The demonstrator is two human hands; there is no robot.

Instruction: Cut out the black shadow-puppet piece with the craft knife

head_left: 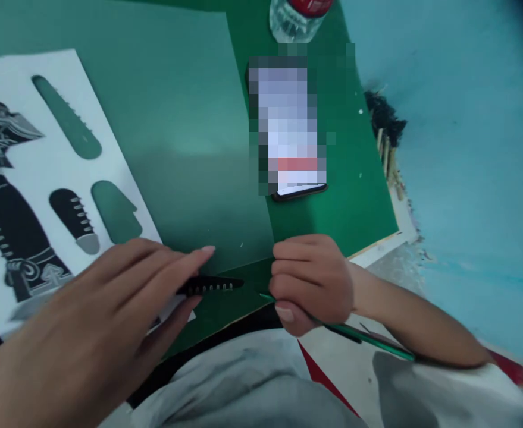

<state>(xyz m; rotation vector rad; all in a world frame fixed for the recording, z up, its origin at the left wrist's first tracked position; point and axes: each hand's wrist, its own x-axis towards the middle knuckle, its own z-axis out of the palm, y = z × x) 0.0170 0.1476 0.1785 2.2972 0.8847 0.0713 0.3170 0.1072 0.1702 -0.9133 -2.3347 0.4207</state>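
My left hand (109, 321) is closed around a narrow black paper cutout (219, 284) with small pale marks along its lower edge. The cutout's rounded tip points right, past my thumb and fingers. My right hand (312, 282) is curled into a fist around a thin green stick-like tool (377, 343). Its pointed tip pokes out to the left, a short gap from the cutout; its exact kind is unclear. Left of my hands lies a white sheet (38, 163) printed with black and grey shapes, with two cut-out holes showing green beneath. My left forearm covers part of it.
A phone (301, 191) with a lit, blurred screen lies beyond my right hand. Behind it stands a clear bottle (294, 25) with a red label. A pale green mat (190, 119) covers part of the green table (345, 208). At right is a blue wall (470, 178).
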